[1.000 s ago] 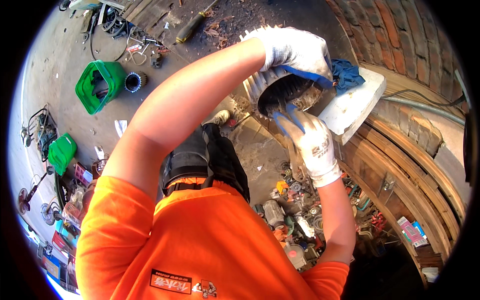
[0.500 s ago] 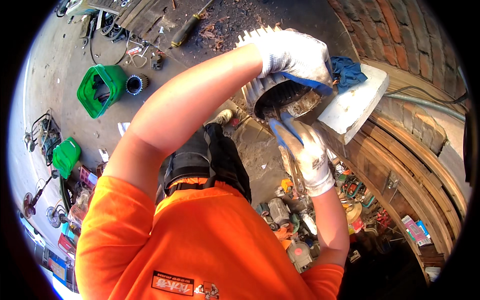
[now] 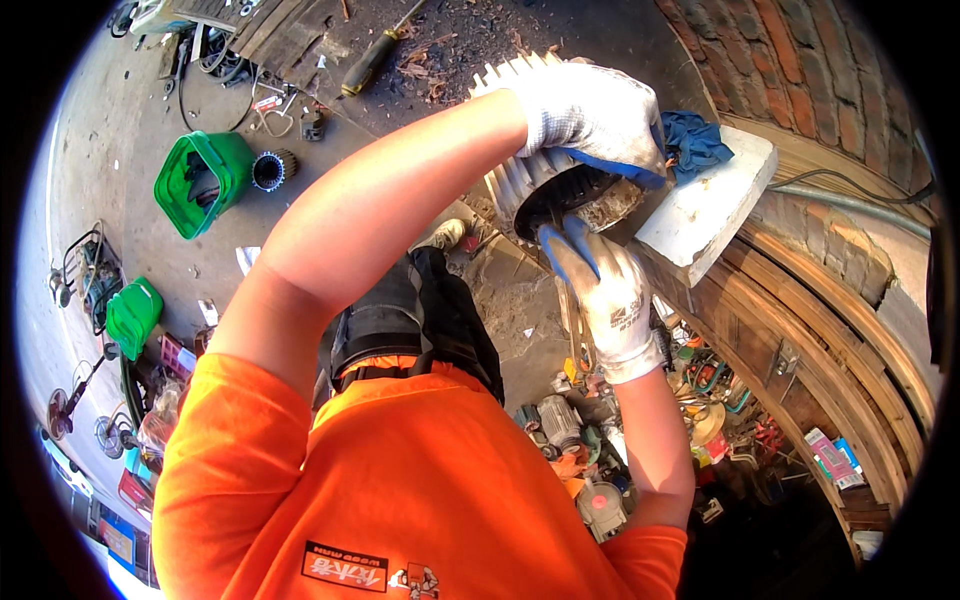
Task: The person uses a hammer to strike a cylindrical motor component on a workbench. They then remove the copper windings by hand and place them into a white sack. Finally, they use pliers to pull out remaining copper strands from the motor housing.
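In the head view, the left hand (image 3: 605, 112) has its fingers curled over a finned motor housing (image 3: 517, 192); below them, the right hand (image 3: 612, 298) has fingers closed round a plier-like tool (image 3: 573, 325) at the housing's open end.

Grey finned housing (image 3: 514, 187), tilted, hollow end exposed, slim tool (image 3: 577, 335) at its mouth

This looks like a repair workshop from where I stand: a finned motor housing (image 3: 510, 182), a screwdriver (image 3: 371, 62) by reddish scraps (image 3: 428, 70), a ribbed electric motor (image 3: 559, 422) among heaped parts, and a stained concrete floor (image 3: 120, 180).
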Demonstrator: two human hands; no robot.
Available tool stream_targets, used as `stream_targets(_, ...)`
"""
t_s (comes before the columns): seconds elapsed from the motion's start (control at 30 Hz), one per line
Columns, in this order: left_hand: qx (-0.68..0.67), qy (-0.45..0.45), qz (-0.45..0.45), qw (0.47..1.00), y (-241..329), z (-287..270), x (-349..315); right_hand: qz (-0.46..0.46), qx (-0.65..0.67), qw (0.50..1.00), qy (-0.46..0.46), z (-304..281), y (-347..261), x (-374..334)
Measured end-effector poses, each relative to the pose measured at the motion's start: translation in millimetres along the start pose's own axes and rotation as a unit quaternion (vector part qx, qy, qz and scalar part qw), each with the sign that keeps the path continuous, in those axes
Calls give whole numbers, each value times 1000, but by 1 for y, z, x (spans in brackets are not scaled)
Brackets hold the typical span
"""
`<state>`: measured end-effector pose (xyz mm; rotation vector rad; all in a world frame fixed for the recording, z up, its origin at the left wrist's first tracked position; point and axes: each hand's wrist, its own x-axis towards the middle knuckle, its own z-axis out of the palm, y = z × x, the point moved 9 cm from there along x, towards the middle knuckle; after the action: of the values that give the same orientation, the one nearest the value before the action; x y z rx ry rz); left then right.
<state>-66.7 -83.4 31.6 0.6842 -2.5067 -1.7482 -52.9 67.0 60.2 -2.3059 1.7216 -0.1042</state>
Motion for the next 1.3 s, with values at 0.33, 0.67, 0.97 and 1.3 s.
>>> stream_targets(0.33,0,17,12,1000,0,-1,0,122,65,986,88,23,28,-13)
stream_targets(0.67,-8,46,43,998,-5,-11,-10,252,427,813,306,-1,51,-46)
stream_targets(0.97,-20,54,10,998,-11,-16,-16,169,230,945,157,-26,13,-25)
stream_targets(1.3,-19,52,24,998,-11,-11,-13,18,57,998,1,-16,-9,1)
